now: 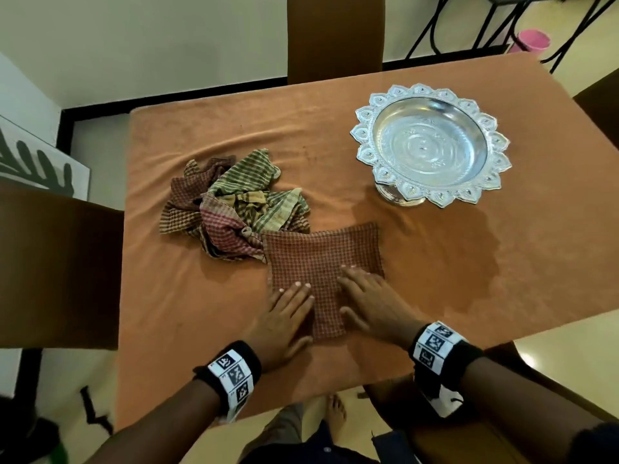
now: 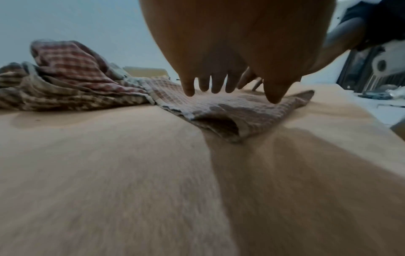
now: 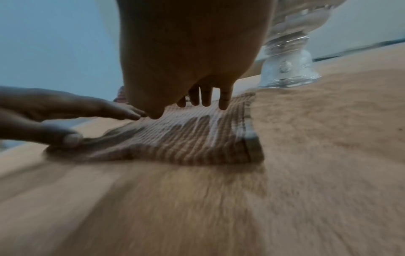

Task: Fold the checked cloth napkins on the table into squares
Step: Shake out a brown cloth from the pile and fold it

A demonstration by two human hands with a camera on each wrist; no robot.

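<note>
A brown checked napkin (image 1: 321, 256) (image 2: 228, 109) (image 3: 186, 136) lies folded flat on the orange tablecloth (image 1: 187, 296), near the front edge. My left hand (image 1: 284, 316) (image 2: 230, 86) rests on its near left part with fingers straight and spread. My right hand (image 1: 371, 303) (image 3: 197, 104) presses flat on its near right part, fingers also straight. A heap of crumpled checked napkins (image 1: 231, 205) (image 2: 65, 83), red, green and brown, sits just behind and left of the folded one, touching its far left corner.
An ornate silver pedestal bowl (image 1: 432, 145) (image 3: 287, 65) stands at the back right of the table. Dark chair backs stand at the far side (image 1: 335, 35) and at the left (image 1: 57, 269). A pink bucket (image 1: 532, 43) sits on the floor beyond.
</note>
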